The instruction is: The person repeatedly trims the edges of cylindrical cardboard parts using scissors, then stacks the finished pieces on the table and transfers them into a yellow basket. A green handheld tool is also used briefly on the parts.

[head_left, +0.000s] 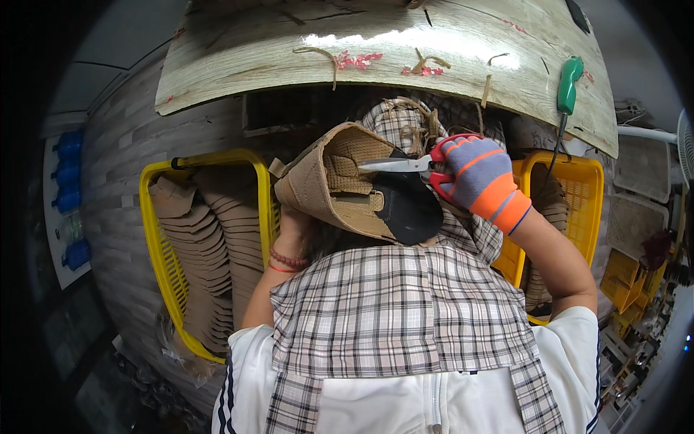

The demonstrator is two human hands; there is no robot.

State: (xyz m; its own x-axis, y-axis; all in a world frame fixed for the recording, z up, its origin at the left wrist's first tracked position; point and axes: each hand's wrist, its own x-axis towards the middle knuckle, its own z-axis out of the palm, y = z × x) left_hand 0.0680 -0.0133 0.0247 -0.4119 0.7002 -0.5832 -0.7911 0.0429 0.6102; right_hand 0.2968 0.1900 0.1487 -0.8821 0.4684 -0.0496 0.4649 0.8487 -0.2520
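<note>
We see one tan shoe [354, 206] in the middle, tilted above the lap, its black sole [413, 206] toward four o'clock. One pair of scissors [397, 166] points to nine o'clock across its opening; the blades look closed together, and we cannot tell whether their tips touch the lining. Two hands are at work. The gloved right hand [481, 173], at two o'clock, grips the red handles, fingers curled through them. The bare left hand [294, 226], at eight o'clock, seems to support the shoe from behind; its fingers are hidden, so we cannot tell how far they close.

We judge the step in hand to be trimming inside the shoe. The next move calls for a steady left hold and blade tips kept clear of good material.

At twelve o'clock lies one table [246, 76] with several scraps of cord [318, 52]. One green-handled tool [570, 85] overhangs its edge at two o'clock. Two yellow baskets flank us: one [217, 158] at nine o'clock, with two rows of tan pieces [206, 260], overlapping too tightly to count; another [589, 199] at three.
</note>
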